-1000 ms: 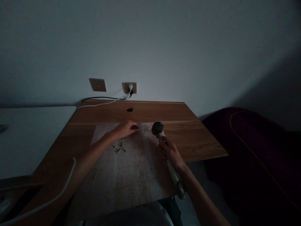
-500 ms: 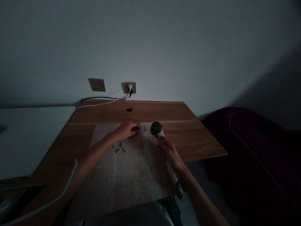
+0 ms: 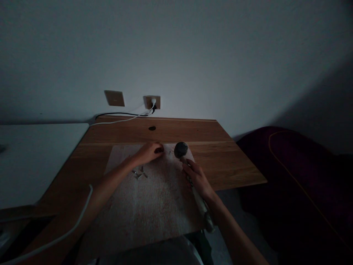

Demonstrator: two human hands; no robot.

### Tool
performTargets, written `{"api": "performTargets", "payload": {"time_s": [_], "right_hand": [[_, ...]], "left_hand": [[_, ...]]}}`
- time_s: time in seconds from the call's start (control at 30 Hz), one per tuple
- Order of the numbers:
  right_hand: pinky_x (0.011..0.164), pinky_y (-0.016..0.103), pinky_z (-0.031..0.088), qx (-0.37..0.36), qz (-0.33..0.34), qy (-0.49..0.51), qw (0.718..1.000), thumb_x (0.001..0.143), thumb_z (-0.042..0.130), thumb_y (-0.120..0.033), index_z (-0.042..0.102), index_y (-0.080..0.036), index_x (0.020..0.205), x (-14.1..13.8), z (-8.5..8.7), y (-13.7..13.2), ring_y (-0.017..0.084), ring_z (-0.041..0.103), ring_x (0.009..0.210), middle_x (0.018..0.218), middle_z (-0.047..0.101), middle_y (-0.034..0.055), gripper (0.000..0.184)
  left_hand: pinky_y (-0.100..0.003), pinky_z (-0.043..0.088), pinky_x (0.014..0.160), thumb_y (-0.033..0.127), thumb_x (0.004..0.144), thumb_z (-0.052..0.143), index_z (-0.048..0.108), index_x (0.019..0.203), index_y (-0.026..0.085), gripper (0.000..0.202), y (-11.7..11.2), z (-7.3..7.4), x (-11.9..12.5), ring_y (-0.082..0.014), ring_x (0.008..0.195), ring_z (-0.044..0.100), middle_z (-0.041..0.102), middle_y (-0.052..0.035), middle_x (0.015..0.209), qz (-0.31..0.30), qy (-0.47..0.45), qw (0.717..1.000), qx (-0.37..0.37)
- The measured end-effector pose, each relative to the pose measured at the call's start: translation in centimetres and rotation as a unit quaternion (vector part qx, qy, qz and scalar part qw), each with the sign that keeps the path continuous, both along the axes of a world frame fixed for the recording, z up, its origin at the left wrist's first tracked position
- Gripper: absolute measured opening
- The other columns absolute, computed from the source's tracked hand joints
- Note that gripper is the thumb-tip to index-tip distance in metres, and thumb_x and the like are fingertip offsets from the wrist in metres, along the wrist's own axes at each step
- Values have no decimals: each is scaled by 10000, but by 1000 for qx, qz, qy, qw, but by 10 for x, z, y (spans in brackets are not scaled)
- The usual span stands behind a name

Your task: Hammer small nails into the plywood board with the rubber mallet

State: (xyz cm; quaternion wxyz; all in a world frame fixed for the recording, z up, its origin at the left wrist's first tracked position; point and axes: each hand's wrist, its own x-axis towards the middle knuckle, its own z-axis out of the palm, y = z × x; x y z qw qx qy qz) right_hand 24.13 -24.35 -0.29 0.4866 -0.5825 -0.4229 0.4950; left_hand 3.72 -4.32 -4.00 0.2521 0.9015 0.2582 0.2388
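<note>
My right hand (image 3: 199, 180) is wrapped round the pale handle of a hammer (image 3: 181, 150), whose dark head hovers near the far edge of a light wooden board (image 3: 154, 206). My left hand (image 3: 149, 152) rests on the board just left of the hammer head, fingertips pinched together on something small that I cannot make out in the dim light. Several loose nails (image 3: 139, 173) lie on the board below my left wrist.
The board lies on a brown wooden desk (image 3: 226, 162) against a wall with a socket (image 3: 152, 102) and cables. A white surface (image 3: 30, 158) adjoins on the left, a dark cushioned seat (image 3: 298, 176) on the right. A white cable (image 3: 68, 230) runs past my left arm.
The hammer head has drifted slightly left, closer to my left hand's fingertips. My left hand has stayed put.
</note>
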Motion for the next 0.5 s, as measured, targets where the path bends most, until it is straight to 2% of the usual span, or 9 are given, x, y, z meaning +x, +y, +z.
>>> {"api": "performTargets", "payload": {"time_s": [0.1, 0.2, 0.33, 0.5], "right_hand": [[355, 243, 342, 0, 2, -4, 1000, 874, 728, -611, 623, -232, 975, -2, 0, 1, 91, 429, 409, 672, 528, -66, 405], [358, 241, 343, 3, -1, -10, 1000, 874, 723, -604, 608, -235, 936, -4, -2, 3, 90, 436, 410, 666, 532, -68, 392], [354, 234, 342, 8, 4, -7, 1000, 861, 737, -590, 606, -238, 921, -8, -2, 9, 87, 435, 400, 647, 534, -71, 381], [325, 236, 319, 10, 25, 22, 999, 850, 713, -619, 570, -245, 943, -18, 3, 21, 90, 428, 372, 649, 543, -74, 411]], "left_hand": [[-343, 561, 875, 132, 894, 714, 799, 966, 202, 131, 0, 1, -1, -222, 925, 751, 800, -62, 988, -18, 1, 1000, -4], [-332, 561, 853, 149, 879, 749, 805, 996, 194, 137, 0, 2, -1, -216, 898, 748, 805, -66, 982, -21, -4, 1000, -12], [-330, 554, 814, 177, 875, 776, 789, 936, 173, 63, 0, 0, 0, -217, 865, 741, 801, -76, 943, 3, -18, 999, -30], [-329, 552, 804, 139, 895, 698, 788, 899, 160, 92, 0, -4, 2, -203, 823, 736, 801, -75, 886, -18, -33, 996, -78]]}}
